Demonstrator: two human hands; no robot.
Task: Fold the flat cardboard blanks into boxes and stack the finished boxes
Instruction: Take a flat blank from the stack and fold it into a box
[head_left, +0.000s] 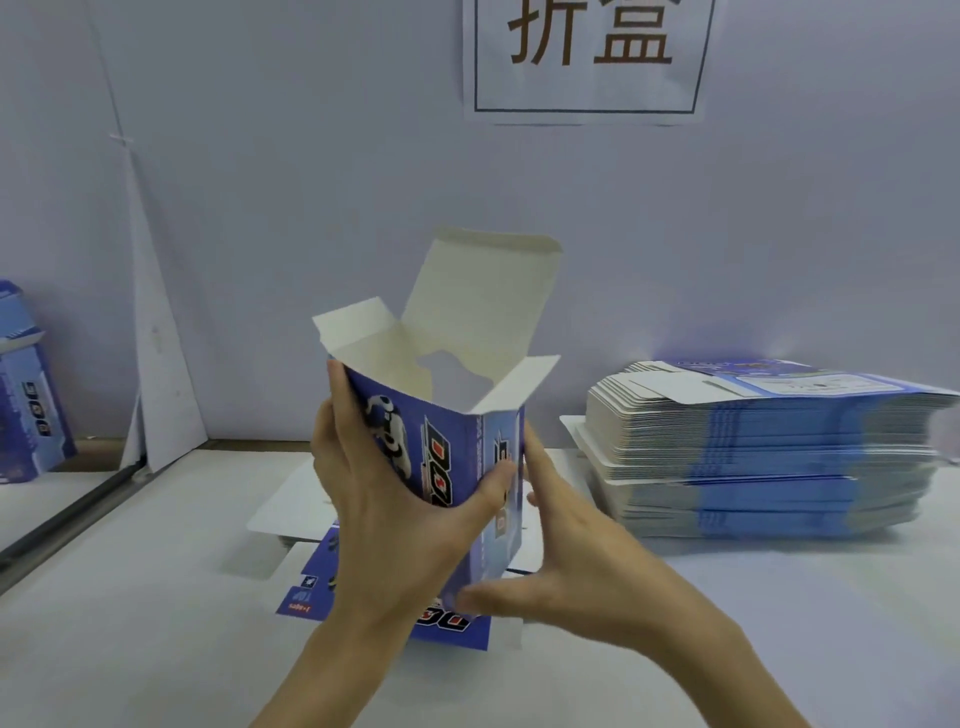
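I hold a blue printed cardboard box (457, 447) upright above the table, its top open with white flaps standing up and out. My left hand (384, 499) wraps the box's front and left side, thumb on the right corner. My right hand (561, 566) presses against the box's right side and bottom. A few flat blanks (311, 592) lie on the table under my hands. At the far left stands a finished blue box (26, 395), partly cut off by the frame edge.
A tall stack of flat blanks (769, 457) sits on the white table (130, 649) at the right. A wall with a paper sign (587, 57) rises close behind. A dark seam (67, 509) runs along the table's left side.
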